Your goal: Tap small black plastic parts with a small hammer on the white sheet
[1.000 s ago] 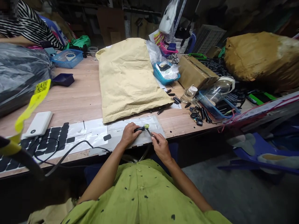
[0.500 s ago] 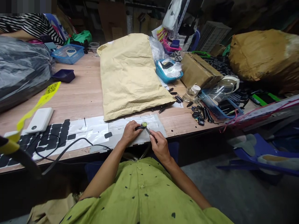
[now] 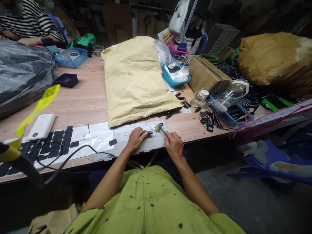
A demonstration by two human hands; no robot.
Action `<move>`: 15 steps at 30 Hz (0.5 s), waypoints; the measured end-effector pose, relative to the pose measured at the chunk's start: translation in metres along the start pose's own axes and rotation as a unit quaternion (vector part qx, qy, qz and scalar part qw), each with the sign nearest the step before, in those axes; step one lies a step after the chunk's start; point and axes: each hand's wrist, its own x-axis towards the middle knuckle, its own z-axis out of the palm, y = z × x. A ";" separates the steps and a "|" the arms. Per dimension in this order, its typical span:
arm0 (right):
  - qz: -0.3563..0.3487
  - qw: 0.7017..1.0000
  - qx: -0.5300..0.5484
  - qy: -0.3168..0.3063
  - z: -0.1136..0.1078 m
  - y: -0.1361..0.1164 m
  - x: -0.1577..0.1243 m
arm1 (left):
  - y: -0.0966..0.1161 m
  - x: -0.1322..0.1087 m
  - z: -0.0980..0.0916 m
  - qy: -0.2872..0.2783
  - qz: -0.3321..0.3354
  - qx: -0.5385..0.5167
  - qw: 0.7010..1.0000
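Note:
Between the fingers of my left hand (image 3: 135, 139) is a small black part (image 3: 149, 132), its tip pointing right over the work sheet. My right hand (image 3: 174, 145) is closed round the handle of a small hammer (image 3: 159, 126) with a yellow-green face on its head. The hammer head is held to the right of the black part, apart from it. Under both hands lies a clear-covered pale sheet (image 3: 156, 144) at the table's front edge. What exactly the black part is, I cannot make out.
A big tan paper bag (image 3: 138, 81) lies just beyond my hands. Left are black stickers on white sheets (image 3: 85, 133), a white power bank (image 3: 42, 126) and a cable (image 3: 80, 148). Right are a glass jar (image 3: 199, 98), a blue basket (image 3: 234, 113) and black pieces. A person in stripes sits far left.
My right hand has moved right with the hammer, whose head has turned and come away from the black part. My left hand has stayed nearly in place.

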 end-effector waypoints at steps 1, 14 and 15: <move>0.001 1.000 -0.018 0.001 0.002 0.005 0.002 | 0.000 0.000 -0.001 -0.001 0.001 0.000 1.000; -0.003 0.998 -0.064 0.010 0.014 0.003 0.000 | -0.001 -0.004 -0.008 -0.026 0.007 0.013 1.000; -0.004 0.998 -0.065 0.010 0.014 0.002 0.000 | 0.000 -0.007 -0.009 -0.038 0.019 0.017 0.999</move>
